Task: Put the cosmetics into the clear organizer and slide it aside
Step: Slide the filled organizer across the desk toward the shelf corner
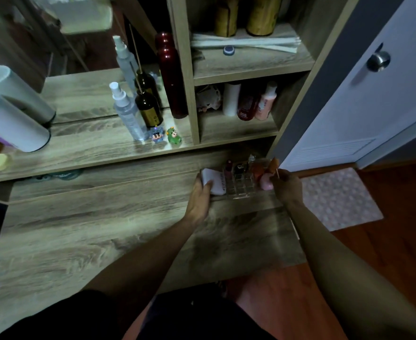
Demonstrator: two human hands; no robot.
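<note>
Spreading wide to the left, the wooden vanity top [84, 224] lies bare, while its right edge falls just past the clear organizer [241, 185], which sits at the far right against the raised back ledge. Its grid cells hold upright lipsticks [229, 166], a dark-capped one among them, with a pink rounded item [266, 184] at the right end. The left hand [201, 192] clamps a white compact [213, 184] against the organizer's left side. The right hand [286, 185] closes on what looks like a thin stick [277, 173] at its right side.
</note>
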